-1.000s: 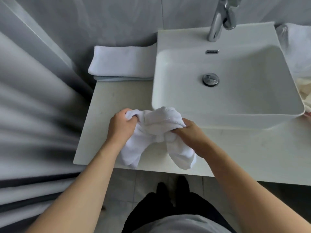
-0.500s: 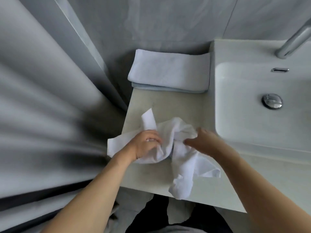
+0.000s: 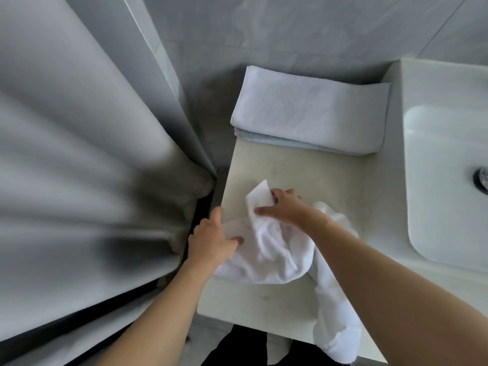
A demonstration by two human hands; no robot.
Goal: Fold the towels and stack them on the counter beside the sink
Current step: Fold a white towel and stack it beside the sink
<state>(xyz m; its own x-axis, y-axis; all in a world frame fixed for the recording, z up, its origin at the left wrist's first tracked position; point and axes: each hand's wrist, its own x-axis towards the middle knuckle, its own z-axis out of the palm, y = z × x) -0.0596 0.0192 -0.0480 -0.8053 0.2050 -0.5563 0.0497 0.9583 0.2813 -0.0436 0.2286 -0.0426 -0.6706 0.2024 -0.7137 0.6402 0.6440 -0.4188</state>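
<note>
White towel (image 3: 274, 249) corners pinched by left hand (image 3: 211, 243), right hand (image 3: 286, 208)

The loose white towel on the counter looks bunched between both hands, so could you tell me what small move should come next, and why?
Probably draw the hands apart to spread it flat. The loose towel lies crumpled, one end hanging over the counter edge; the left hand and right hand each pinch a corner.
</note>
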